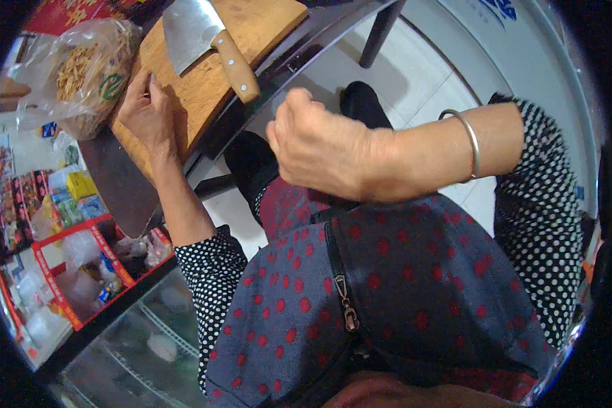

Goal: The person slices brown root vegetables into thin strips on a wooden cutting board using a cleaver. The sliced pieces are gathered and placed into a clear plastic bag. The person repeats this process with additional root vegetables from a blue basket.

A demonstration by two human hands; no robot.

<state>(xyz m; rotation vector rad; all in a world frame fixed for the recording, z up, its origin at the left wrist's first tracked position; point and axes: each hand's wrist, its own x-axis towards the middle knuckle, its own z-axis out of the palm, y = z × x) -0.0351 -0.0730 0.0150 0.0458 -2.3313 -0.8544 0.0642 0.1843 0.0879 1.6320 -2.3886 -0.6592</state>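
My left hand (148,115) is at the near left edge of a wooden cutting board (270,25), beside a clear plastic bag (81,76). Pale brown dried strips (76,71) show inside the bag. The thumb and forefinger lie close together, and whatever may be between them is too small to make out. A cleaver (196,33) with a riveted wooden handle lies flat on the board, its handle jutting past the edge. Above my lap, to the right of that handle, my right hand (319,145) is raised with curled, slightly blurred fingers. Its palm is hidden.
Red-framed compartments (94,275) hold plastic-wrapped goods at the lower left, above a glass display counter (148,326). Colourful packets (81,186) stand behind. A dark brown surface (117,183) extends below the board. Table legs (380,38) stand on pale floor tiles (433,66).
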